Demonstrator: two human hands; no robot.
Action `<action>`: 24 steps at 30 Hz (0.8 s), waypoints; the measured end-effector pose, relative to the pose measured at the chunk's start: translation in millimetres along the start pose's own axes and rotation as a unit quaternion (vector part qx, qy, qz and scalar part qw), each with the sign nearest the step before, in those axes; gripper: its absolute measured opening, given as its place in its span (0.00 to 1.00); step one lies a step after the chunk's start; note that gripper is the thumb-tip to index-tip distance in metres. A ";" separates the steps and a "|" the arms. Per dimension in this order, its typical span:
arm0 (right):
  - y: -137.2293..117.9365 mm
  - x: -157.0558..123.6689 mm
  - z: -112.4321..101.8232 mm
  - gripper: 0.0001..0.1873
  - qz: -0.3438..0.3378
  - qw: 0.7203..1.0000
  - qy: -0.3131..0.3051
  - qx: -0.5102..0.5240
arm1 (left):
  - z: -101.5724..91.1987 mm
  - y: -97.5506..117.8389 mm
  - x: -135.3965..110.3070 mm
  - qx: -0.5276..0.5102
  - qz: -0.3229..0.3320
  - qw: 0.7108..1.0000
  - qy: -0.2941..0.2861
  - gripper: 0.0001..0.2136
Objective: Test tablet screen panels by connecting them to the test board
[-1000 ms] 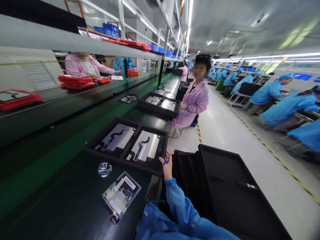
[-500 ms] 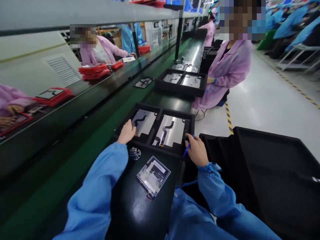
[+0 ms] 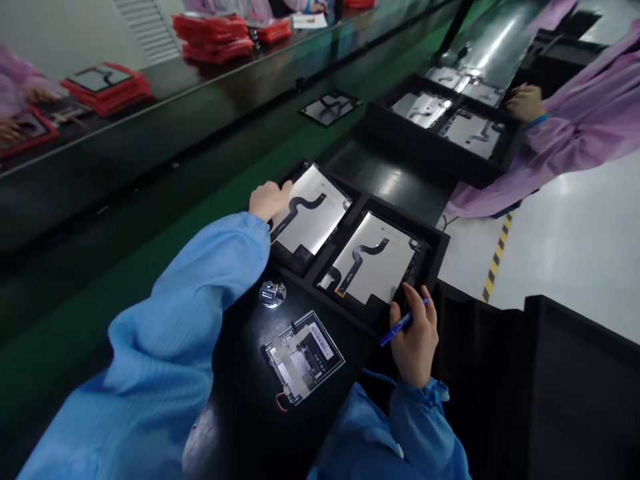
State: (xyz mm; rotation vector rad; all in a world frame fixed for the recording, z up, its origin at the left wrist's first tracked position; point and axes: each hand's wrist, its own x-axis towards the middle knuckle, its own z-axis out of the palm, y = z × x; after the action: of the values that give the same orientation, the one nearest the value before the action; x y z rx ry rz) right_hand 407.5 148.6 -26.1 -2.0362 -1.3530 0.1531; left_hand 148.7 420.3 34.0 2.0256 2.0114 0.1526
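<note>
A black two-compartment tray [image 3: 440, 257] lies in front of me, with a silver display panel in each side. My left hand [image 3: 270, 200] is closed on the left edge of the left display panel [image 3: 320, 210], which looks raised and tilted in its compartment. A dark curved flex cable runs across that panel. The right display panel [image 3: 377, 257] lies flat, with a similar cable. My right hand [image 3: 415, 333] holds a blue pen [image 3: 400, 327] beside the tray's near right corner, its fingers partly curled.
Nearer me on the dark bench lie a circuit board assembly [image 3: 305, 360] and a small round metal piece [image 3: 273, 293]. Another panel [image 3: 330, 108] rests on the green strip. A co-worker's hand [image 3: 525, 103] touches a farther tray [image 3: 425, 147]. Red stacks [image 3: 213, 37] stand across the line.
My view has swung down, and the tray appears rotated. The left panel, which was lying in its compartment, now looks lifted at its left side by my left hand. The pen stays in my right hand.
</note>
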 end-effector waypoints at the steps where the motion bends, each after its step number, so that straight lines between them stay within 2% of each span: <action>1: 0.1 0.3 0.0 0.25 0.001 1.000 0.000 -0.002 | -1.2 3.4 1.4 -0.007 -0.009 1.000 0.006 0.32; 3: 1.0 1.0 0.2 0.25 -0.002 1.000 0.002 -0.002 | -5.0 11.2 -1.7 -0.023 -0.032 0.999 0.023 0.30; 5: 2.3 2.1 0.5 0.25 -0.015 1.000 0.006 0.009 | -18.2 16.1 -10.3 -0.034 -0.027 0.997 0.062 0.27; 8: 3.8 4.3 1.4 0.24 -0.043 0.998 0.020 0.032 | -66.4 4.9 -30.5 -0.032 -0.023 0.987 0.158 0.28; 10: 4.3 6.1 2.3 0.24 -0.056 0.997 0.027 0.040 | -109.6 -20.5 -52.6 -0.025 -0.053 0.978 0.202 0.31; 12: 4.8 8.1 3.4 0.25 -0.065 0.996 0.033 0.046 | -145.8 -59.1 -85.8 -0.027 -0.089 0.965 0.246 0.34; 14: 5.5 9.7 4.6 0.25 -0.077 0.995 0.038 0.053 | -162.9 -105.9 -128.8 -0.063 -0.127 0.935 0.325 0.36; 15: 6.0 10.4 5.1 0.24 -0.083 0.994 0.042 0.055 | -162.9 -130.5 -152.2 -0.087 -0.147 0.925 0.338 0.37; 16: 6.4 11.0 5.6 0.24 -0.087 0.993 0.046 0.057 | -157.6 -154.6 -175.7 -0.116 -0.178 0.923 0.322 0.38; 19: 7.5 12.8 7.1 0.23 -0.091 0.992 0.058 0.060 | -122.1 -216.1 -238.7 -0.157 -0.245 0.935 0.204 0.37; 22: 8.4 14.7 8.9 0.24 -0.097 0.991 0.063 0.060 | -81.1 -253.9 -281.2 -0.172 -0.263 0.944 0.100 0.37; 24: 9.8 16.1 10.9 0.24 -0.107 0.991 0.066 0.056 | -59.1 -267.9 -296.1 -0.177 -0.250 0.951 0.049 0.38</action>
State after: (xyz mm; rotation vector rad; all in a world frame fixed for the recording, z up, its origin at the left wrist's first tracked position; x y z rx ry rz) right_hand 417.5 165.2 -36.0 -1.7649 -1.4349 -0.0009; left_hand -132.3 131.1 53.9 1.2750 2.2886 0.4741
